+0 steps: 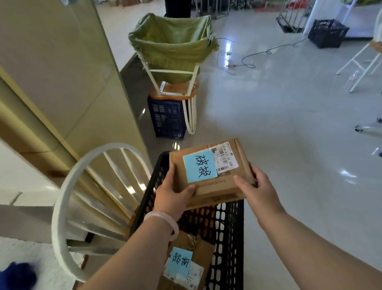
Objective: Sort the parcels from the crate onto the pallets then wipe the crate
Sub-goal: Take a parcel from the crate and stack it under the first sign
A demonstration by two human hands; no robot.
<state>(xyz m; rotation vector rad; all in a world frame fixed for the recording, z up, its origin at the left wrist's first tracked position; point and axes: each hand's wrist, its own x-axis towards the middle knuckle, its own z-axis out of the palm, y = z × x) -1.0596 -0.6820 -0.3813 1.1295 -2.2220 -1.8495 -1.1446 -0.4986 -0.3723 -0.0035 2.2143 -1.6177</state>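
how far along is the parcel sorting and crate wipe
Done: no placed parcel or pallet shows, so cannot tell. In hand: left hand and right hand grip a blue-noted parcel above the black crate. Left: a second parcel lies in the crate; wiping not yet done.

The cardboard parcel [212,189] held above the black crate [225,234] carries a blue note [200,166] handwritten in black: 破损. Beside it, a white shipping label [224,157] shows barcodes and the code 516-K20 00 030. Down in the crate, a second parcel [195,255] bears a smaller blue note [181,260] beginning 超; its next character is unclear.
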